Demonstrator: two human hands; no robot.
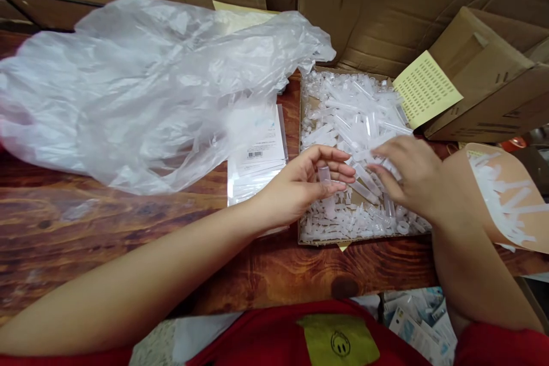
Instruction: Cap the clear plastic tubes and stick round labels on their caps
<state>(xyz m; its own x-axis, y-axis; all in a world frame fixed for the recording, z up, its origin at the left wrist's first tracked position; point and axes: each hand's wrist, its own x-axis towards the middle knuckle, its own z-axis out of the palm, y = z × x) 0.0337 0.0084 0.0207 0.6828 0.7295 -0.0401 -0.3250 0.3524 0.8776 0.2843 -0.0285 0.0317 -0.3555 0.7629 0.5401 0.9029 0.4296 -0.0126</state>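
My left hand (315, 180), palm turned up, curls loosely around a small clear plastic tube (325, 174) that stands nearly upright in it. Below both hands lies a shallow cardboard tray (364, 238) heaped with translucent plastic tubes (343, 123) and smaller plastic pieces (338, 226). Over the right side of the heap is my right hand (407, 174), its thumb and fingertips bent close together among the tubes. A whitish piece shows at those fingertips, but I cannot make out what it is.
A large crumpled plastic bag (150, 97) covers the left of the wooden table (266, 269), partly over a stack of printed packets (261, 166). Cardboard boxes (484, 68) and a yellow sticker sheet (426, 88) stand behind. A tan container (480, 206) with white strips sits right.
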